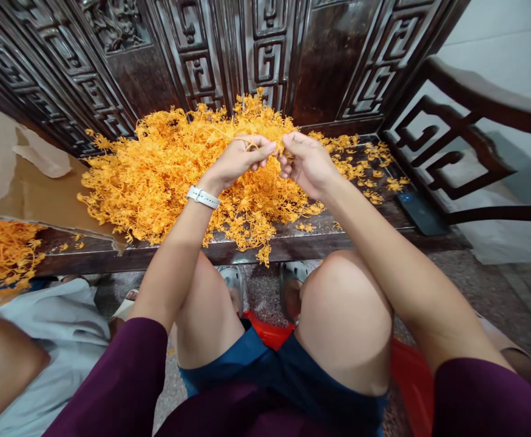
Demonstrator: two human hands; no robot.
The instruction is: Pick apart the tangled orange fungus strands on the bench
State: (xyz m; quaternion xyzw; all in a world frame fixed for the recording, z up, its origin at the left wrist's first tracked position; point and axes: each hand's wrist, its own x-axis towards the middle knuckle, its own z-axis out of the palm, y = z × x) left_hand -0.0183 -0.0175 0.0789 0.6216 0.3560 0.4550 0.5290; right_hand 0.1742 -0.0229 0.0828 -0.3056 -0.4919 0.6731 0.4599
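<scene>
A large heap of orange plastic pieces (156, 176), thin spidery shapes joined by strands, lies on the dark wooden bench (301, 246). Over its right part my left hand (242, 159), with a pale watch band (202, 196) on the wrist, is closed on an orange plastic strand. Close beside it, my right hand (308, 161) pinches a small orange piece between thumb and fingers. The fingertips of both hands nearly meet, and the exact shape of what they hold is partly hidden.
Loose orange pieces (374, 159) lie scattered at the bench's right, near a dark phone (422, 212). A cardboard sheet (42, 182) stands at left, with another orange pile (5, 252) beyond it. A carved panel (329, 67) rises behind. Another person's arm (5, 364) is at lower left.
</scene>
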